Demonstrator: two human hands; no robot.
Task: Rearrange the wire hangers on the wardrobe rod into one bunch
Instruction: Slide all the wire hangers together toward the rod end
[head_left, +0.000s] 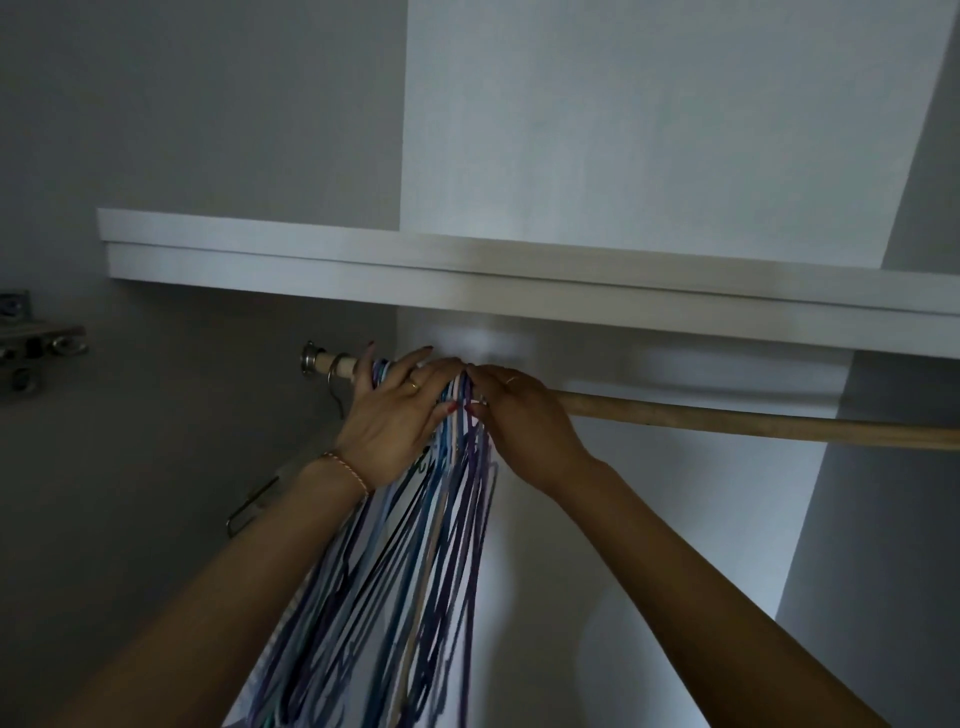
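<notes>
Wooden, the wardrobe rod (727, 418) ran with its long axis left to right under the white shelf (519, 270), and we saw the wire hangers (441, 519) in blues, purples and white already crowded near its left end, close to the metal bracket (310, 358), their bodies fanning down towards us. Both our hands met at the hooks on top: the left hand (395, 421) lay flat and spread against the bunch's left side, while the right hand (524, 415) pinched the outermost hooks lightly from the right. We judged any further gathering would run leftward along the rod, the right hand pushing, since it stood on the bare side.
</notes>
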